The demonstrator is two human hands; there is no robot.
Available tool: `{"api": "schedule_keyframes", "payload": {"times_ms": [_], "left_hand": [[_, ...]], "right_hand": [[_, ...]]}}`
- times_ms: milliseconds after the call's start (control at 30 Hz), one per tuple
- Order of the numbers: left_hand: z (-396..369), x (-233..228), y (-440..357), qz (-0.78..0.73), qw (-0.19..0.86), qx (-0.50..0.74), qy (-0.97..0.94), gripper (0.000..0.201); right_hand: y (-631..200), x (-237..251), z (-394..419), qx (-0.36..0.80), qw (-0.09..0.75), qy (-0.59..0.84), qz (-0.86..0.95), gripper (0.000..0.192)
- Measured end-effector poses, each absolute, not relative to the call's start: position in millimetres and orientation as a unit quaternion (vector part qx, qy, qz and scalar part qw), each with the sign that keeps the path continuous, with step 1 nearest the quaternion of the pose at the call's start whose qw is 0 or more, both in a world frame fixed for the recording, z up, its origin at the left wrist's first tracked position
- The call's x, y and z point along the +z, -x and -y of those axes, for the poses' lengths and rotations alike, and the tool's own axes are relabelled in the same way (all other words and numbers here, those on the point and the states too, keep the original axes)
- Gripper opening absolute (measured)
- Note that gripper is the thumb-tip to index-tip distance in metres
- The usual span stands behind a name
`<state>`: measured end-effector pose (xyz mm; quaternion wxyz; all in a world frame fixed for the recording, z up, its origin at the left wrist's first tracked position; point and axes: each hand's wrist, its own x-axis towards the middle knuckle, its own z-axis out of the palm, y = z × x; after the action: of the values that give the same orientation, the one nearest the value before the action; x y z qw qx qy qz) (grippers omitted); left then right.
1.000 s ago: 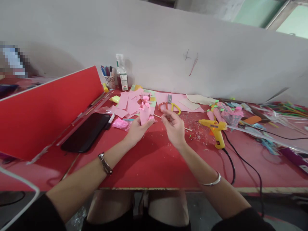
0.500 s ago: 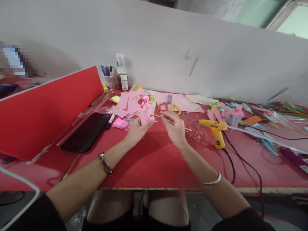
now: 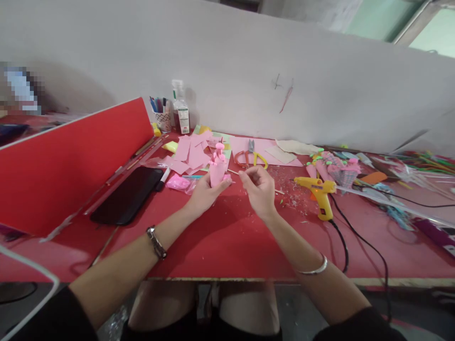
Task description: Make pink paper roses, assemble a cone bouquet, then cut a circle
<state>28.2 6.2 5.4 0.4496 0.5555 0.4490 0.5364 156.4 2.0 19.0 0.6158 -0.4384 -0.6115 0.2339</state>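
My left hand (image 3: pixel 204 194) is wrapped round a pink paper cone (image 3: pixel 217 173) topped with small pink blobs that look like soft clay. A further bit of pink shows by the left thumb. To the right of it, my right hand (image 3: pixel 260 189) is closed in a pinch, thumb against fingertips; whatever sits between them is too small to make out. The two hands are apart. A thin wooden stick (image 3: pixel 279 192) lies on the table behind the right hand. Left of the cone is a plastic bag of pink clay (image 3: pixel 177 182).
Scissors (image 3: pixel 251 154) and pink paper pieces (image 3: pixel 188 154) lie at the back. A yellow glue gun (image 3: pixel 318 194) with a cord is on the right, near finished cones (image 3: pixel 343 173). At left are a black phone (image 3: pixel 127 195) and an upright red board (image 3: pixel 81 161). A bottle (image 3: pixel 182 113) stands behind.
The cone has shifted slightly right and turned a little in my left hand. My right hand stays close by, its pinching fingers slightly changed.
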Motion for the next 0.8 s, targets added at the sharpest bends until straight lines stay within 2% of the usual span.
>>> {"api": "schedule_keyframes", "payload": {"times_ms": [167, 333, 500, 700, 800], "left_hand": [[-5.2, 7.1, -28.4, -0.452, 0.442, 0.526, -0.569, 0.031], [-4.3, 8.7, -28.5, -0.447, 0.459, 0.52, -0.566, 0.032], [-4.5, 8.8, -28.6, -0.454, 0.454, 0.51, -0.572, 0.031], [-2.8, 9.6, -29.4, -0.449, 0.441, 0.499, -0.596, 0.029], [-1.4, 9.3, -30.4, -0.438, 0.428, 0.504, -0.609, 0.028]], "right_hand": [[-156.4, 19.4, 0.5, 0.226, 0.587, 0.428, 0.649, 0.029], [-156.2, 17.6, -0.1, 0.207, 0.604, 0.427, 0.641, 0.008], [-156.2, 16.2, -1.6, 0.183, 0.624, 0.412, 0.639, 0.012], [-152.5, 19.6, 1.2, 0.26, 0.654, 0.38, 0.6, 0.015], [-152.8, 21.7, 3.2, 0.253, 0.665, 0.364, 0.602, 0.012]]}}
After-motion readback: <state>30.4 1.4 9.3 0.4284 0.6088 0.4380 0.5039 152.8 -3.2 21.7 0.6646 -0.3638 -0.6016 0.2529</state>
